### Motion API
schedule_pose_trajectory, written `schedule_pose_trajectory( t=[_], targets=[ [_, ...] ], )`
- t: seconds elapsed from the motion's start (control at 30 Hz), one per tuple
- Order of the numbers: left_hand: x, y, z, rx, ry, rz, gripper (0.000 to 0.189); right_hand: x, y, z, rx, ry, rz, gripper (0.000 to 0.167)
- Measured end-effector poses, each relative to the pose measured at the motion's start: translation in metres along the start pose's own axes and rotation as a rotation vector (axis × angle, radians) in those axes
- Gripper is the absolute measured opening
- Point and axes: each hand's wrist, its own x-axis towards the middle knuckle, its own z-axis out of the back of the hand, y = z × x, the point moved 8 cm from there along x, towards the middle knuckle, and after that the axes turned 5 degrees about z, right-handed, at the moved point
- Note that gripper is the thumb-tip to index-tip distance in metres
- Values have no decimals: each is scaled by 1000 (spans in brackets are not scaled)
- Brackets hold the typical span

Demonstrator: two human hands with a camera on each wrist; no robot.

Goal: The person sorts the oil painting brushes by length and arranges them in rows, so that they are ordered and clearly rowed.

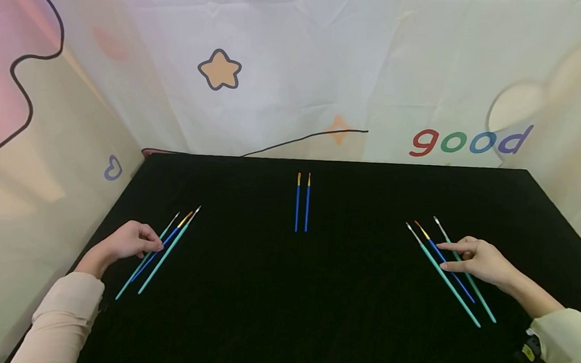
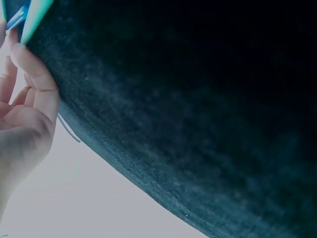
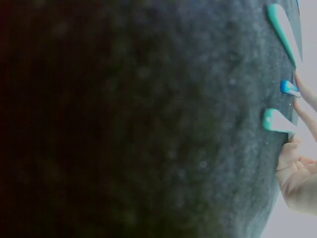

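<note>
On the left of the black table lie a blue paintbrush (image 1: pixel 171 236) and two turquoise paintbrushes, one on its outer side and a turquoise paintbrush (image 1: pixel 166 253) nearer the middle. My left hand (image 1: pixel 139 240) pinches the blue one's handle between thumb and fingertips. At the right, another blue paintbrush (image 1: pixel 459 283) lies between a turquoise paintbrush (image 1: pixel 455 293) and an outer turquoise paintbrush (image 1: pixel 478 293). Over these reaches my right hand (image 1: pixel 485 262), its index finger and thumb spread apart at the blue handle. The right wrist view shows the blue handle end (image 3: pixel 287 87) beside the fingers.
Two more blue paintbrushes stand parallel at the back middle, a left one (image 1: pixel 297 207) and a right one (image 1: pixel 307 207), bristles pointing away. A printed cloth backdrop (image 1: pixel 289 37) rises behind the black tabletop (image 1: pixel 287 314). Some small dark object (image 1: pixel 533 354) sits by the right sleeve.
</note>
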Motion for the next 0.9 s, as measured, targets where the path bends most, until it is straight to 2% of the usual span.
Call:
schedule_pose_trajectory(
  t=[0.13,0.53,0.9],
  targets=[
    [0,0,1,-24,38,-15,22,0,0,1,-3,-4,0,52],
    [-4,6,-3,-131,142,13,26,-1,0,-2,-7,-23,-9,49],
    [-3,4,-3,-114,129,-4,28,-1,4,2,-46,-102,27,42]
  ],
)
